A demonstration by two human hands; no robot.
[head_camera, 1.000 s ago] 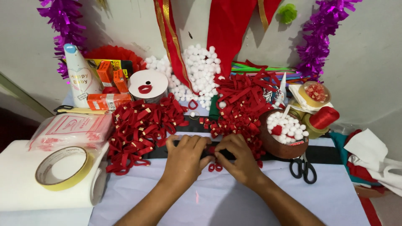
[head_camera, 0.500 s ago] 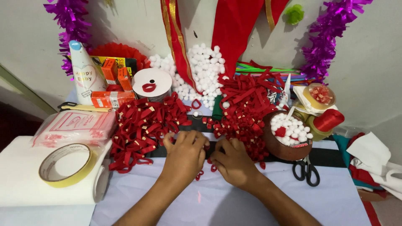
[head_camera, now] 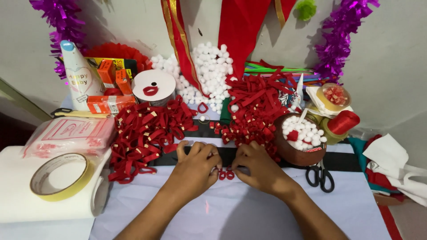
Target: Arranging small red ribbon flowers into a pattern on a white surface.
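My left hand (head_camera: 195, 166) and my right hand (head_camera: 258, 168) rest close together on a pale sheet (head_camera: 249, 213), knuckles up. Between their fingertips lie small red ribbon loops (head_camera: 226, 174), which both hands pinch. A black strip (head_camera: 222, 155) runs across the table just beyond the fingers. To the left lies a heap of red ribbon loops (head_camera: 147, 131). Another heap of red ribbon pieces (head_camera: 258, 104) lies behind my right hand.
A tape roll (head_camera: 60, 178) lies on a white roll at left. Black scissors (head_camera: 321, 177) and a brown bowl of white balls (head_camera: 300, 146) lie right. White pompoms (head_camera: 209, 71), a ribbon spool (head_camera: 154, 86), a party hat (head_camera: 79, 75) and orange boxes stand behind.
Both hands have slid slightly toward me along the sheet, and the small red loops now lie between the fingertips. The view has shifted a little.
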